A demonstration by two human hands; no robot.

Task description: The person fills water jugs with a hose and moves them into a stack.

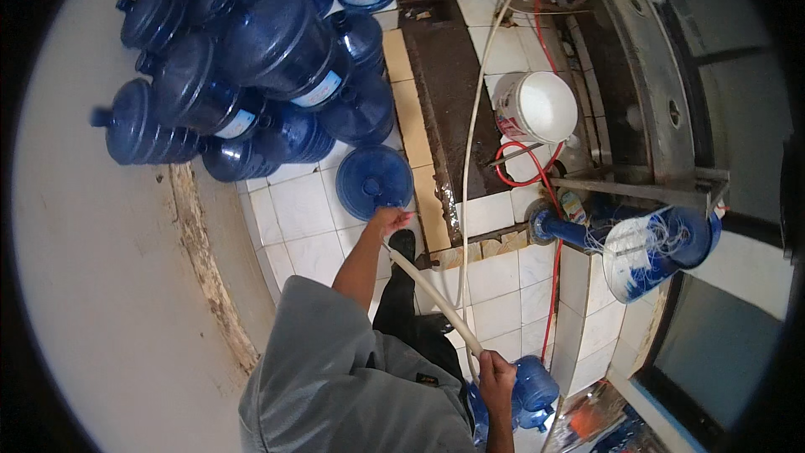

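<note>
My left hand [391, 220] is at the near edge of an upright blue water jug [383, 167], its fingers partly curled; whether it grips anything is unclear. The thin end of a long cream-coloured tube [434, 294] reaches my left wrist. Lower right, my right hand [497, 370] is closed around the tube's other end. A pale hose [468, 157] hangs down past the tube to beside my right hand, and whether the two join is hidden. Just right of this hand lie smaller-looking blue jugs [534, 384].
Many blue jugs [270, 38] are piled at upper left against the wall. A white bucket [547, 107] stands by a dark floor channel [456, 94]. A red hose [556, 277] crosses the tiles. A blue container [692, 239] sits at right below a metal frame [654, 107].
</note>
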